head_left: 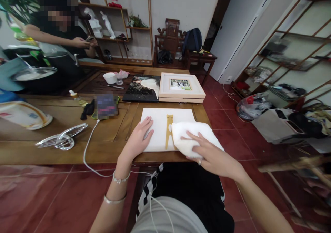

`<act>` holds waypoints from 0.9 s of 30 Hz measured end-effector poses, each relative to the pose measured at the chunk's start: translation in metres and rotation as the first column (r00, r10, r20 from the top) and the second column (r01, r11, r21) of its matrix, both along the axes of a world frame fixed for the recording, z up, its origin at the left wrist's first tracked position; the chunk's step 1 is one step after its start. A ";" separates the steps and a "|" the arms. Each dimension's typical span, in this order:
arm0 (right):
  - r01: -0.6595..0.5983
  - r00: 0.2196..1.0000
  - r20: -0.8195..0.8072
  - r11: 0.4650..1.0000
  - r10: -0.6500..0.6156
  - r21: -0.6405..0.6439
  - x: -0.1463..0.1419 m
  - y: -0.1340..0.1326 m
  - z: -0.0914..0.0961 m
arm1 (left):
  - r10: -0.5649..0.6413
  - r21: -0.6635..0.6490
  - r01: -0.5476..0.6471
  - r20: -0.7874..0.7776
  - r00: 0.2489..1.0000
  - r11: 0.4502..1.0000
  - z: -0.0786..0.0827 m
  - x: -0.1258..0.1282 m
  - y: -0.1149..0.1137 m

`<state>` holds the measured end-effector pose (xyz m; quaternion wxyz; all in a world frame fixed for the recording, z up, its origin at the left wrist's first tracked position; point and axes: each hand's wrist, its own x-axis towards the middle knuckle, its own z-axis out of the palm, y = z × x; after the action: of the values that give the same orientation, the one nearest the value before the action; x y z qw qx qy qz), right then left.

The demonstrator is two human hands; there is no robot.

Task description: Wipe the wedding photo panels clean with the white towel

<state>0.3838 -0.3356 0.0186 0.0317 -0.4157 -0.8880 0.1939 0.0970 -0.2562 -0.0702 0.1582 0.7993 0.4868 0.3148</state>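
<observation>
My left hand (141,136) lies flat on the left part of a white board (157,118), fingers stretched out. My right hand (205,150) presses on a thick, fluffy white cloth (191,131), its fingers sunk into the folds. The cloth covers the board's right side and reaches past its edge. Between my hands a narrow, yellowish flat piece (167,136) with cut-outs lies lengthwise on the board, close to the cloth's left edge. Its kind I cannot make out.
Behind the board sit a framed picture (165,89) and a dark panel (134,88) with a pale smear. On the left are a silver metal object (63,138), a blurred device with a white cable (86,150) and a small bottle (77,97). Another person (62,36) sits across the table.
</observation>
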 end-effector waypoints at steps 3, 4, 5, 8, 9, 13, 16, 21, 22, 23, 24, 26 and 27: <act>0.040 0.999 -0.029 0.999 -0.039 0.036 -0.006 0.037 -0.006 | 0.001 -0.002 -0.001 -0.005 1.000 1.000 0.001 0.000 0.000; 0.064 0.997 -0.040 0.997 -0.062 0.052 -0.010 0.050 -0.008 | 0.001 -0.003 -0.001 -0.006 1.000 1.000 0.001 0.000 0.000; 0.096 0.994 -0.052 0.993 -0.092 0.068 -0.014 0.063 -0.011 | 0.001 -0.004 -0.001 -0.007 1.000 1.000 0.002 0.000 0.000; 0.197 0.979 -0.083 0.975 -0.189 0.102 -0.028 0.097 -0.016 | 0.003 -0.008 -0.003 -0.013 1.000 1.000 0.003 0.000 0.000; 0.220 0.973 -0.095 0.969 -0.210 0.110 -0.034 0.105 -0.018 | 0.002 -0.008 -0.003 -0.014 1.000 1.000 0.002 0.000 0.001; 0.229 0.971 -0.103 0.962 -0.215 0.147 -0.054 0.111 -0.023 | -0.001 -0.001 0.001 -0.014 1.000 1.000 0.001 -0.001 0.001; 0.169 0.986 -0.040 0.969 -0.164 0.183 -0.064 0.088 -0.025 | -0.003 -0.004 0.003 -0.014 1.000 1.000 0.000 -0.001 0.001; -0.007 0.999 0.054 0.979 -0.004 0.206 -0.073 0.020 -0.027 | -0.001 -0.004 0.001 -0.011 1.000 1.000 -0.001 0.000 0.001; -0.051 0.997 0.062 0.978 0.039 0.204 -0.073 0.008 -0.026 | -0.003 -0.004 0.003 -0.013 1.000 1.000 -0.001 0.000 0.001; -0.091 0.994 0.071 0.976 0.078 0.199 -0.074 -0.002 -0.026 | -0.005 -0.002 0.005 -0.015 1.000 1.000 -0.001 0.000 0.001; -0.122 0.991 0.079 0.973 0.108 0.196 -0.074 -0.009 -0.025 | -0.007 0.001 0.007 -0.015 1.000 1.000 -0.001 0.000 0.002; -0.153 0.986 0.089 0.970 0.138 0.188 -0.074 -0.015 -0.022 | -0.009 0.006 0.009 -0.015 1.000 1.000 -0.001 -0.001 0.002; -0.158 0.986 0.089 0.972 0.144 0.176 -0.073 -0.013 -0.019 | -0.008 0.008 0.008 -0.015 1.000 1.000 -0.001 -0.001 0.002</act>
<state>0.3107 -0.3488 -0.0009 0.0214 -0.3493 -0.9317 0.0976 0.0964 -0.2545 -0.0707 0.1528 0.8041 0.4836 0.3101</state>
